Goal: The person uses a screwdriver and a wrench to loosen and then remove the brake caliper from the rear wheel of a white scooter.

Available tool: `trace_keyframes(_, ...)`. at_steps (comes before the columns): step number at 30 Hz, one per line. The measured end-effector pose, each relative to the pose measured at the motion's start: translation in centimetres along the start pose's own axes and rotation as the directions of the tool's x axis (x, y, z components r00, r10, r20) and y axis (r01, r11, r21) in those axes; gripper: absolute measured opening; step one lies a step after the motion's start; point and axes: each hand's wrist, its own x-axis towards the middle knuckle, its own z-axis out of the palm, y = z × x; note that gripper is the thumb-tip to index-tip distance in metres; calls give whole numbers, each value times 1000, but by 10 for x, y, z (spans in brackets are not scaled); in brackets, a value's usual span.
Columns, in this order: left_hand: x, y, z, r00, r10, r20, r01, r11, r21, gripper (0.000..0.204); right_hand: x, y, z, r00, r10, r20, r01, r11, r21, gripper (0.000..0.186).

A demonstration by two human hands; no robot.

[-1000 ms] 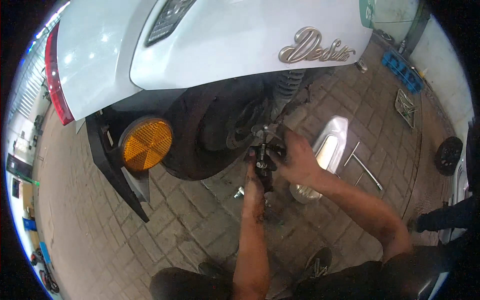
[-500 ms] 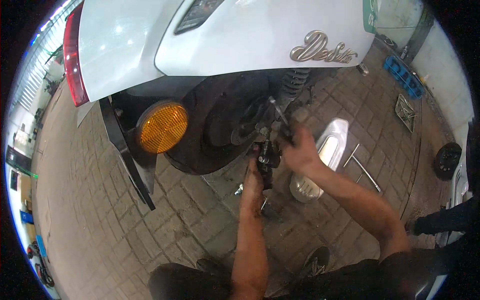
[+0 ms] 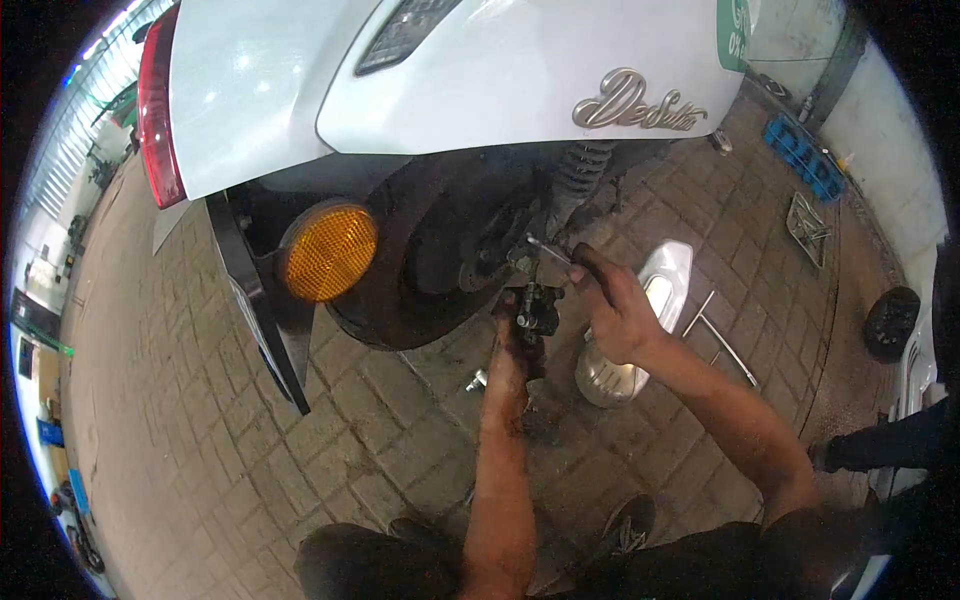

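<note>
My left hand (image 3: 514,365) is closed around a dark brake caliper (image 3: 540,312) below the scooter's rear wheel hub. Much of the caliper is covered by my fingers, and its bolt end faces up. Just right of it, my right hand (image 3: 622,318) grips a slim, shiny metal tool (image 3: 550,249), whose tip points up and left over the caliper's upper end. Whether the tip touches anything cannot be made out. Behind both hands is the dark rear wheel (image 3: 400,290), under the scooter's white body (image 3: 450,90).
A silver cover (image 3: 668,270) lies on the paving right of my right hand, beside a T-handle wrench (image 3: 722,345). An orange reflector (image 3: 331,252) hangs left of the wheel. Farther right are a blue crate (image 3: 803,158) and a metal tray (image 3: 808,230). A small metal part (image 3: 477,380) sits near my left wrist.
My right hand has moved slightly down and right, and the tool's tip has dropped from above toward the caliper. My left hand stays on the caliper. The view has shifted slightly.
</note>
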Motion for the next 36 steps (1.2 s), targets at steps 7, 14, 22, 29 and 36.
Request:
trace_keyframes(7, -1, 3, 3, 999, 32, 9, -32, 998, 59, 62, -2, 25, 4, 995, -14, -99, 28, 990, 141, 16)
trace_keyframes(14, 0, 5, -3, 1000, 18, 5, -18, 998, 62, 59, 9, -7, -19, 909, 406, 93, -371, 690, 622, 25)
trace_keyframes(22, 2, -1, -9, 994, 98, 39, -100, 993, 58, 72, 5, -13, -12, 954, 279, 110, -298, 921, 250, 32)
trace_keyframes(29, 1, 3, -7, 999, -49, -9, 49, 993, 104, 83, -5, 5, 1, 962, 232, 146, -240, 970, 35, 23)
trace_keyframes(36, 15, -15, -15, 998, 62, -13, -58, 971, 230, 98, -7, 25, 5, 988, 126, 85, -126, 992, -12, 26)
